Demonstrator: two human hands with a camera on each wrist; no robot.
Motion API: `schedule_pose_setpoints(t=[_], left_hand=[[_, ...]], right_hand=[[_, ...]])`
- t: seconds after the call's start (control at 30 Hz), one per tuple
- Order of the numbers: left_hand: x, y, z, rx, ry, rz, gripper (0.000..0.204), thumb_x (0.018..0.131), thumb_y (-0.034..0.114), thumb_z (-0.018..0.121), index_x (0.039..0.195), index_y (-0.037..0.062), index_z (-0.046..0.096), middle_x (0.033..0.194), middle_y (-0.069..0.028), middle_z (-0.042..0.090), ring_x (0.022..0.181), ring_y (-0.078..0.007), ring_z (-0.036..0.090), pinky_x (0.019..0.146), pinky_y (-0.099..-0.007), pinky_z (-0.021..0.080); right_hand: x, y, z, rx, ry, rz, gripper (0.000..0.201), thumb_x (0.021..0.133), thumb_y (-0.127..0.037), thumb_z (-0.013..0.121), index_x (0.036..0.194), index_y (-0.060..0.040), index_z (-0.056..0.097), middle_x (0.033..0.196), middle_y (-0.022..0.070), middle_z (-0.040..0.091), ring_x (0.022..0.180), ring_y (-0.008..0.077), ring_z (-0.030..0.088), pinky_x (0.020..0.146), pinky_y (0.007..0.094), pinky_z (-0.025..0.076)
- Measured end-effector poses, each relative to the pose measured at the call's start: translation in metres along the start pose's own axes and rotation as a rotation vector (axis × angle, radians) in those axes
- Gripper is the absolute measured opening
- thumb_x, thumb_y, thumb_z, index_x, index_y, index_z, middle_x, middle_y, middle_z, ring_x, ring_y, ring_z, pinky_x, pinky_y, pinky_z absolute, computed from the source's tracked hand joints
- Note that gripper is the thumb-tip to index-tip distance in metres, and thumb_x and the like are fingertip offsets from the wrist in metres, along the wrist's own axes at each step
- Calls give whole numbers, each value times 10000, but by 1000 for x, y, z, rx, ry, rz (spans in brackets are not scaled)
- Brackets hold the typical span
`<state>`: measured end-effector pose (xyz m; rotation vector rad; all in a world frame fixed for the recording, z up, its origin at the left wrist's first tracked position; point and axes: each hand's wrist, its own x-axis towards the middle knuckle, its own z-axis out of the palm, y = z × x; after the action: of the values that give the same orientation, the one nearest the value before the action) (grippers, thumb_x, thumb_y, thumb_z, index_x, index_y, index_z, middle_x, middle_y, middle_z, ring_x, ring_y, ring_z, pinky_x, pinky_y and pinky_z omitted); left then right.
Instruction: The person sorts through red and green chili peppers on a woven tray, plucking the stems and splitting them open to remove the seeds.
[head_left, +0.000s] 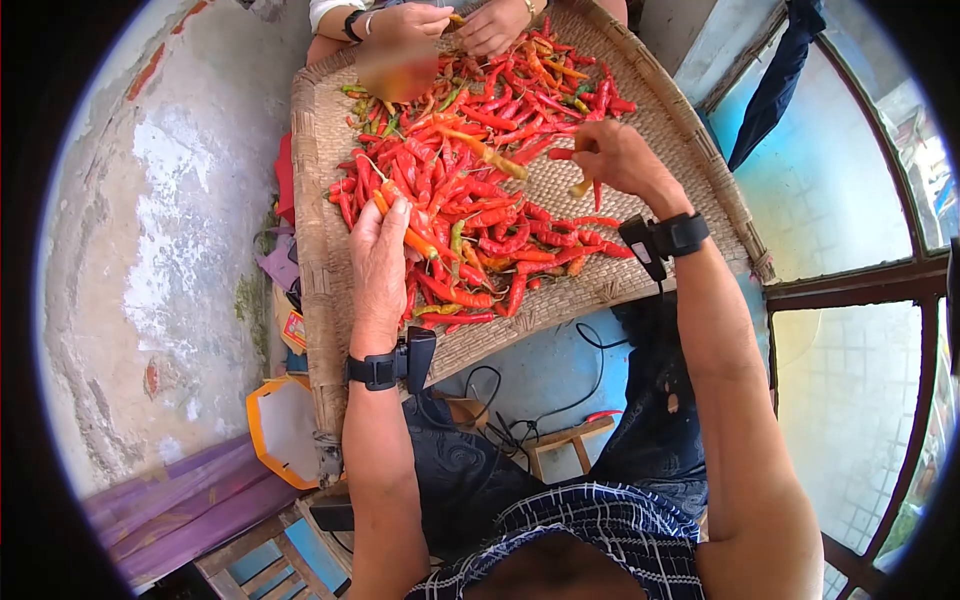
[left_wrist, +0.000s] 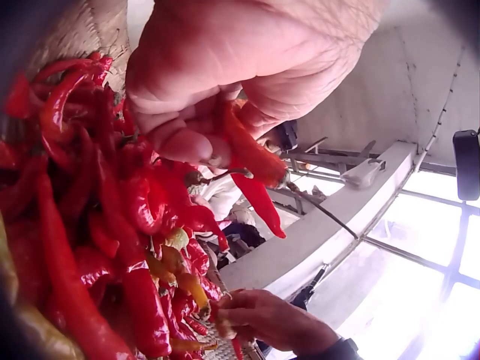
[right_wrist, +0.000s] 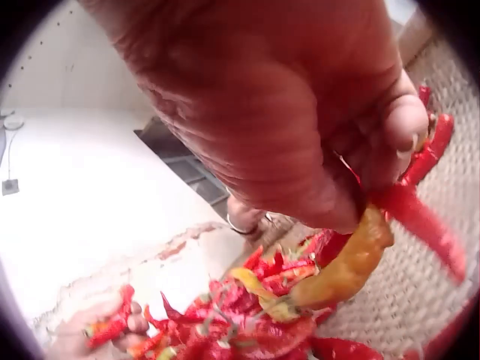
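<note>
A heap of red chili peppers [head_left: 470, 195], with some orange and greenish ones, lies on a woven tray [head_left: 318, 270]. At the heap's left side my left hand [head_left: 376, 262] holds an orange chili pepper [left_wrist: 253, 154] with a stem; a red chili pepper [left_wrist: 259, 204] hangs just behind it in the left wrist view. My right hand [head_left: 628, 160] is above the tray's right part. Its fingers pinch chili peppers, among them a wrinkled yellow-brown one [right_wrist: 346, 266] and a red one [right_wrist: 424, 223]. The palm hides part of what it holds.
Across the tray, another person's hands [head_left: 492, 28] handle a chili pepper. A rough wall [head_left: 180, 250] stands at left, window panes [head_left: 850, 380] at right. Below the tray are black cables [head_left: 525, 425] and a wooden stool [head_left: 570, 435].
</note>
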<state>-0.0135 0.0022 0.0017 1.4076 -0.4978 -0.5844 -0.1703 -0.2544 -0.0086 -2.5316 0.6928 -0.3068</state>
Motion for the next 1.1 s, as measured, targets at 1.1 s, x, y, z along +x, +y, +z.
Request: schedule_pose_setpoints(t=[1.1], left_hand=[[-8, 3, 10, -213, -193, -159, 149, 842, 187, 654, 904, 80, 571, 788, 28, 572, 586, -30, 502, 506, -173, 402]], right_hand=[[-30, -98, 35, 1053, -89, -112, 82, 880, -50, 536, 954, -15, 546, 731, 37, 586, 600, 118, 576, 565, 259, 491]])
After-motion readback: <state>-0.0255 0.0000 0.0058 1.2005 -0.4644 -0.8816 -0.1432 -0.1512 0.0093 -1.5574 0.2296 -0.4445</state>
